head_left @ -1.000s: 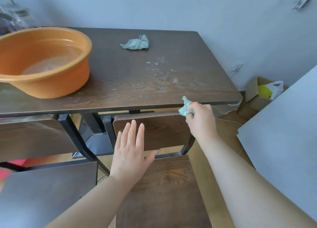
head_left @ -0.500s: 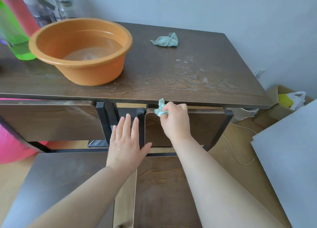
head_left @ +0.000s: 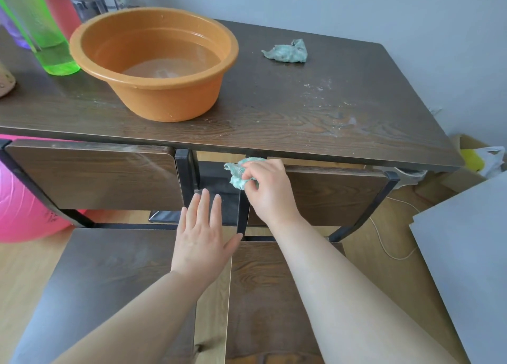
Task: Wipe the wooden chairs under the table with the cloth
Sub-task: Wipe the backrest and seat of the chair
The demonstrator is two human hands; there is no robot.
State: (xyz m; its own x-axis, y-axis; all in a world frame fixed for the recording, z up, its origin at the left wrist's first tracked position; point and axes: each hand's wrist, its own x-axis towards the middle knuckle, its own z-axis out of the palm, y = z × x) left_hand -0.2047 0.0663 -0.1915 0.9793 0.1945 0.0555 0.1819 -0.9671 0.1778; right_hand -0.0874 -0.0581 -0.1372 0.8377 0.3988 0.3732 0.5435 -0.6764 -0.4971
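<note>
Head view: two wooden chairs, the left chair (head_left: 104,276) and right chair (head_left: 323,196), sit tucked at a dark counter (head_left: 274,111). The left hand (head_left: 203,234) hovers flat, fingers apart. The right hand (head_left: 270,192) pinches a green cloth (head_left: 237,175) at the right chair's backrest corner. Farther back stand an orange basin (head_left: 153,62) and a second cloth (head_left: 286,52).

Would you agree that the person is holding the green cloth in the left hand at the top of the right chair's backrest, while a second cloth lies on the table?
Not quite: the head view shows the cloth pinched in the right hand; the left hand is open and empty. It is at the top of the right chair's backrest, and a second cloth lies on the table.
</note>
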